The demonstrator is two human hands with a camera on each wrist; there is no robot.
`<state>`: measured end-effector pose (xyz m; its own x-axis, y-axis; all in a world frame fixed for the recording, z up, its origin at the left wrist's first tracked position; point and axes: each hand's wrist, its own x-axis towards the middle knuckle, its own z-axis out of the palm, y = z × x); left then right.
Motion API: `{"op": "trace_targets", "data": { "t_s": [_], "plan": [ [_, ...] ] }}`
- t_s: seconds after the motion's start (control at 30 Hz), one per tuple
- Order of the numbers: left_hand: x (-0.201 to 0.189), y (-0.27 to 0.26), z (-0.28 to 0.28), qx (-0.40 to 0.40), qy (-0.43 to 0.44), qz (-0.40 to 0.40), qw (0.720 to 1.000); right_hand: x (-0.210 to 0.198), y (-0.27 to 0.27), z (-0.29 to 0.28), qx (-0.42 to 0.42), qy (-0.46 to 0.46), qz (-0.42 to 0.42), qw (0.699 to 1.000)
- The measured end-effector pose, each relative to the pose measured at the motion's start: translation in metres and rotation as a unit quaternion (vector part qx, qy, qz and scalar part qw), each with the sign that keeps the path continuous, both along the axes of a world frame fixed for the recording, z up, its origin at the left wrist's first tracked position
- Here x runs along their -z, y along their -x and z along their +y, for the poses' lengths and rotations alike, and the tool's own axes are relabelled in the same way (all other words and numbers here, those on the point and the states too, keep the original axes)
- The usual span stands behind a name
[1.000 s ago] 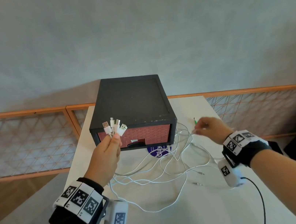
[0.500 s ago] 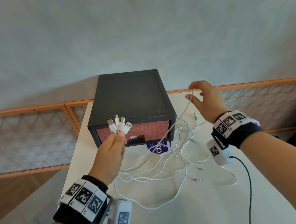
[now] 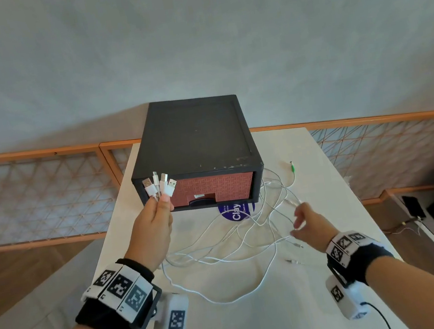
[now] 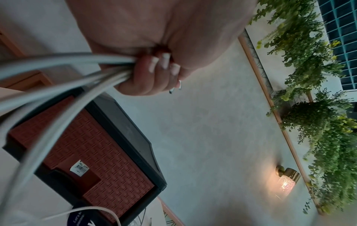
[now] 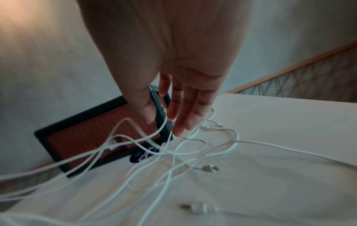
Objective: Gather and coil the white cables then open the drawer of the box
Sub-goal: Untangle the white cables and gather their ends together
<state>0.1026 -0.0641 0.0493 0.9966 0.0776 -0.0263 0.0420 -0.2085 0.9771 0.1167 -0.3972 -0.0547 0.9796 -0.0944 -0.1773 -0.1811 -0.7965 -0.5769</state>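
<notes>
My left hand (image 3: 158, 215) grips a bunch of white cables just below their USB plugs (image 3: 160, 186), raised in front of the box's left corner; the left wrist view shows the fingers (image 4: 154, 73) curled round the cords. The rest of the white cables (image 3: 238, 242) lie tangled on the table. My right hand (image 3: 301, 219) hovers low over the tangle's right side with fingers (image 5: 185, 116) straight and spread, holding nothing. The black box (image 3: 195, 139) stands behind, its red-brown drawer (image 3: 214, 190) closed, a dark handle notch (image 3: 201, 201) at the bottom.
The white table (image 3: 260, 312) carries a blue round sticker (image 3: 235, 211) in front of the box and a green-tipped plug (image 3: 292, 165) to the box's right. Orange lattice railings (image 3: 32, 197) flank the table. A grey wall is behind.
My right hand dropped from beside the box's top right corner down to the cable tangle, with the strand it lifted no longer in its fingers. The left hand stayed put with the plugs.
</notes>
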Motion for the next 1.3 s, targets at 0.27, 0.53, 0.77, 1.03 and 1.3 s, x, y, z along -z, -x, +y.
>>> {"op": "trace_targets", "data": {
  "t_s": [0.27,0.53,0.77,1.03,1.3],
  "plan": [
    [0.006,0.001,-0.003,0.026,-0.036,-0.002,0.999,0.053,0.026,0.0,-0.125,0.209,0.219,0.945],
    [0.011,0.01,-0.009,0.048,-0.032,-0.001,0.998,0.049,0.038,0.021,-0.18,0.199,0.244,0.932],
    [0.012,0.021,-0.023,0.086,-0.054,-0.009,0.995,-0.033,0.023,0.076,-0.112,-0.225,0.055,0.966],
    [0.013,0.028,-0.039,0.108,-0.077,-0.024,0.991,-0.095,0.021,0.14,-0.126,-0.384,-0.035,0.914],
    [0.0,0.022,-0.039,0.084,-0.044,-0.027,0.995,-0.113,0.025,0.153,-0.113,-0.408,-0.059,0.904]
  ]
}}
